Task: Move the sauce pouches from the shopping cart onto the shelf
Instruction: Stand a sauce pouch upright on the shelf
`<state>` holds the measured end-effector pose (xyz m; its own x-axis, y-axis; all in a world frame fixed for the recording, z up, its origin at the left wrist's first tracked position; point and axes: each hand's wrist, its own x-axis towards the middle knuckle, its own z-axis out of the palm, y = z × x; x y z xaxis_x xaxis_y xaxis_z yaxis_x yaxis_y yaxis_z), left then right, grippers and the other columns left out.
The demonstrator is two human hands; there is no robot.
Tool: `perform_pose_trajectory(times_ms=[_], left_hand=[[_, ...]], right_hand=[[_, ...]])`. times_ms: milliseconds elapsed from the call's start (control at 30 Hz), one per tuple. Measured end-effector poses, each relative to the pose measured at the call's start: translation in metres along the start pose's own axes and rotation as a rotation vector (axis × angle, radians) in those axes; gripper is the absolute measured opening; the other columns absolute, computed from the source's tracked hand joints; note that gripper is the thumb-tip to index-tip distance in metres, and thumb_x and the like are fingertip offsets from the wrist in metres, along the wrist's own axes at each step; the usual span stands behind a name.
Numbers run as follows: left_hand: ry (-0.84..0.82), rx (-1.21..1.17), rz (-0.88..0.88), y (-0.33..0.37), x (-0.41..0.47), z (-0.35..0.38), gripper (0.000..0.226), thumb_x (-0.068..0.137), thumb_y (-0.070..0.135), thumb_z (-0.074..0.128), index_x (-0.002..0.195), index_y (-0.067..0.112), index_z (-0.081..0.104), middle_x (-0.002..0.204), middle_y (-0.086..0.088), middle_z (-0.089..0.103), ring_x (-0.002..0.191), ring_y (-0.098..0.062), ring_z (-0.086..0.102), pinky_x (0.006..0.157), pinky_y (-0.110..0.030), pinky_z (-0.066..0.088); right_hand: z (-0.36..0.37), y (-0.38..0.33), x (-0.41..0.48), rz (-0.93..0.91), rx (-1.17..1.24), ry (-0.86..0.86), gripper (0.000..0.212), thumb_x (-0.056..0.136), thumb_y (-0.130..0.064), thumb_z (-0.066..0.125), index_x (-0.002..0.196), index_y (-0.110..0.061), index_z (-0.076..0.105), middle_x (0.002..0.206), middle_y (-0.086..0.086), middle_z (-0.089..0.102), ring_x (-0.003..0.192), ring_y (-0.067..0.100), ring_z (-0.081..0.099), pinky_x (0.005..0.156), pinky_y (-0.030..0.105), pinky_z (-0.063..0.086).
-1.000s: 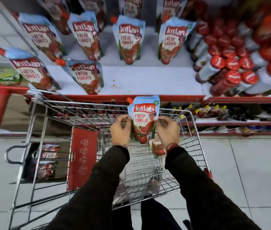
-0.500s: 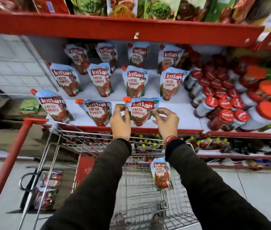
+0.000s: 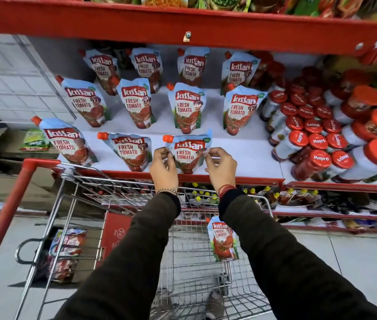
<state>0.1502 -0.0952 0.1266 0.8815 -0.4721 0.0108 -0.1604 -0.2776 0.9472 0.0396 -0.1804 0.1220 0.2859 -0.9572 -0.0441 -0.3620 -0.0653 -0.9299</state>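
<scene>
1. The shelf in front of me is white with a red front lip, and it already carries pouches standing in rows. I am filling the front row from the left, which is why the free strip of shelf lies to the right of my hands.

2. The cart sits just below the shelf edge, right under my arms, so each lift from basket to shelf is short.

3. The jars with red lids crowd the right end of the shelf. I judge the front row must stop short of them.

4. One spare pouch leans upright against the cart's far wire wall, so the job is not finished.

5. The neighbour pouch stands just left of the one I hold, spout up, label forward. I am matching that pose so the row reads evenly.

6. The pouch I hold rests with its base near the front lip of the shelf, upright, its orange cap at top left.

7. My left hand pinches its left edge and my right hand its right edge. The hands are apart, one on each side, because a soft pouch sags unless steadied from both sides before letting go.
</scene>
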Motion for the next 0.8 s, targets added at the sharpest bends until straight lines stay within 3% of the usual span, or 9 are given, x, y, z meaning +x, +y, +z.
perform_pose_trajectory(times_ms=[233,333,467,533,633,733,800], left_hand=[[0.003,-0.006,-0.025,-0.001,0.001,0.0,0.021,0.097,0.008,0.051,0.114,-0.002,0.06,0.112,-0.02,0.069,0.101,-0.029,0.065,0.082,-0.022,0.046],[0.008,-0.012,-0.027,0.001,-0.004,-0.001,0.024,0.097,0.008,0.05,0.119,0.0,0.058,0.117,-0.018,0.068,0.097,-0.018,0.06,0.083,-0.018,0.048],[0.037,-0.093,-0.015,-0.009,-0.017,-0.003,0.027,0.098,0.011,0.05,0.124,0.008,0.055,0.122,-0.013,0.065,0.106,-0.022,0.062,0.092,-0.028,0.053],[0.066,-0.12,0.001,-0.021,-0.028,-0.002,0.026,0.097,0.016,0.051,0.123,0.013,0.055,0.121,-0.009,0.063,0.106,-0.024,0.063,0.093,-0.042,0.057],[0.052,-0.128,0.017,-0.042,-0.055,0.003,0.025,0.098,0.022,0.051,0.122,0.018,0.055,0.118,-0.007,0.063,0.101,-0.019,0.063,0.089,-0.047,0.058],[0.022,-0.081,0.034,-0.065,-0.085,0.015,0.023,0.1,0.023,0.05,0.121,0.018,0.056,0.114,-0.005,0.064,0.104,-0.02,0.063,0.088,-0.042,0.056],[0.009,-0.073,0.057,-0.08,-0.1,0.022,0.022,0.1,0.018,0.049,0.121,0.016,0.055,0.115,-0.007,0.062,0.104,-0.019,0.061,0.085,-0.033,0.054]], right_hand=[[-0.001,0.006,-0.001,-0.01,-0.008,-0.001,0.01,0.091,-0.017,0.066,0.097,-0.009,0.069,0.092,0.003,0.071,0.089,0.023,0.07,0.076,0.048,0.064],[-0.002,0.008,-0.003,-0.028,-0.01,-0.013,0.014,0.092,-0.021,0.066,0.101,-0.011,0.069,0.1,0.003,0.072,0.09,0.02,0.069,0.077,0.046,0.064],[-0.007,0.018,-0.011,-0.064,-0.053,0.005,0.02,0.09,-0.025,0.066,0.107,-0.014,0.069,0.109,0.002,0.073,0.091,0.016,0.069,0.084,0.037,0.06],[-0.012,0.027,-0.018,-0.057,-0.054,0.018,0.02,0.089,-0.026,0.066,0.107,-0.016,0.07,0.107,0.0,0.073,0.086,0.012,0.068,0.08,0.03,0.058],[-0.02,0.048,-0.035,-0.039,-0.017,0.052,0.017,0.089,-0.026,0.068,0.105,-0.019,0.071,0.097,0.0,0.071,0.071,-0.001,0.06,0.068,0.014,0.051],[-0.027,0.081,-0.053,-0.028,-0.013,0.038,0.018,0.089,-0.025,0.068,0.106,-0.02,0.07,0.093,0.002,0.069,0.073,-0.003,0.058,0.066,0.008,0.048],[-0.034,0.1,-0.06,-0.004,0.008,0.036,0.021,0.088,-0.025,0.069,0.109,-0.026,0.068,0.094,0.002,0.068,0.079,0.005,0.062,0.07,0.019,0.055]])
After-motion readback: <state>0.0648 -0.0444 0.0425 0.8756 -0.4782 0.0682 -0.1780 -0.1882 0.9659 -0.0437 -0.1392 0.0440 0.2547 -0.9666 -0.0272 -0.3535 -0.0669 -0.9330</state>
